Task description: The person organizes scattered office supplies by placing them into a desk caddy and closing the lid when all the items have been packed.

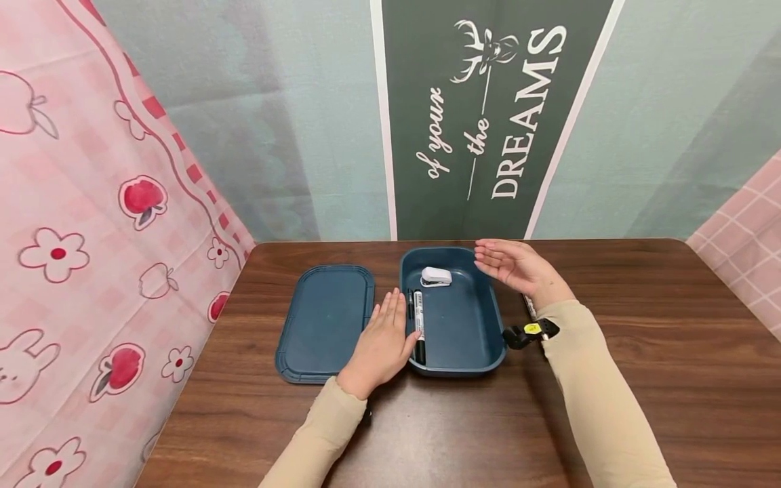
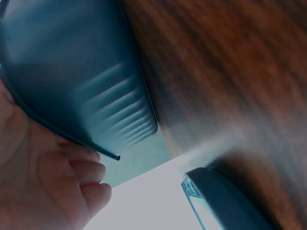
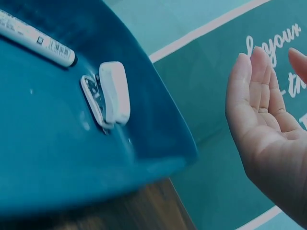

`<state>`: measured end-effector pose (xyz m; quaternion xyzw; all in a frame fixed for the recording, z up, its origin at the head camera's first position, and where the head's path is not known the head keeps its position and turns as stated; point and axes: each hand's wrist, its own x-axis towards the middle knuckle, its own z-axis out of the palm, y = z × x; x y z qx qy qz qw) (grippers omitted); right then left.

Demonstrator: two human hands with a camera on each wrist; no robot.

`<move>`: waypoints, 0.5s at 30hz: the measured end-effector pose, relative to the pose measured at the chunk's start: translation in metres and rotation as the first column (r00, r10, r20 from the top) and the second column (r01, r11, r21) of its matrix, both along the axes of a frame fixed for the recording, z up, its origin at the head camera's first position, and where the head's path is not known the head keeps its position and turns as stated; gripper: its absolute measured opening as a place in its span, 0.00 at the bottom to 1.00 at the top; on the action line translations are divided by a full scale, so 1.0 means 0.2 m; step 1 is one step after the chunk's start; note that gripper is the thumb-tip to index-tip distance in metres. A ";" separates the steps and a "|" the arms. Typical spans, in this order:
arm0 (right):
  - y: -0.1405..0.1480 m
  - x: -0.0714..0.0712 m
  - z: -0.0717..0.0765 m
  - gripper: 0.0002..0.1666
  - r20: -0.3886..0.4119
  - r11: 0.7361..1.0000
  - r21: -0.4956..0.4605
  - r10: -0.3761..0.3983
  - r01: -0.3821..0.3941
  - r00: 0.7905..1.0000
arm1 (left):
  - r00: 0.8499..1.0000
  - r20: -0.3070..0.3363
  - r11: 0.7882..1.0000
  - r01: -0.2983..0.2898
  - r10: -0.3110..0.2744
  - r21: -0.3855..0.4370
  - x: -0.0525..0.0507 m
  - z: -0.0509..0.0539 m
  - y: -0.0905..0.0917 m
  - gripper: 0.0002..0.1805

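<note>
My left hand (image 1: pixel 379 346) lies along the left rim of the blue box (image 1: pixel 460 370), its fingers straight and the thumb over the rim. In the left wrist view that hand (image 2: pixel 57 177) touches the edge of the box (image 2: pixel 72 72). Inside the box are a white stapler (image 1: pixel 436 276), a white marker (image 1: pixel 419 315) with a black end, and a small black item (image 1: pixel 410 303) beside it. My right hand (image 1: pixel 515 268) is raised over the right rim near the far corner, fingers extended, holding nothing. In the right wrist view it (image 3: pixel 268 120) is apart from the stapler (image 3: pixel 115 93).
A flat blue lid (image 1: pixel 326 322) lies on the brown table (image 1: pixel 641 339) left of the box. Part of another pen-like item (image 1: pixel 529 307) shows right of the box, partly hidden by my right wrist. Behind the table hangs a green printed curtain (image 1: pixel 329 122).
</note>
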<state>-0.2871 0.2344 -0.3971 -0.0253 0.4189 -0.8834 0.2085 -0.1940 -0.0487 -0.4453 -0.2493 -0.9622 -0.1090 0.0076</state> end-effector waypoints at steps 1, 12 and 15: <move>0.02 0.00 -0.01 0.21 -0.002 1.000 -0.014 0.002 -0.002 1.000 | 1.000 0.001 1.000 0.000 0.000 0.002 0.00 0.00 0.00 0.37; 0.18 0.05 -0.05 0.21 -0.005 0.997 -0.077 -0.004 0.004 1.000 | 1.000 0.008 1.000 -0.002 0.002 -0.007 0.00 0.00 0.00 0.37; 0.22 0.06 -0.07 0.23 -0.015 0.996 -0.088 0.006 -0.007 1.000 | 1.000 0.012 1.000 -0.003 0.003 -0.007 0.00 0.00 0.00 0.37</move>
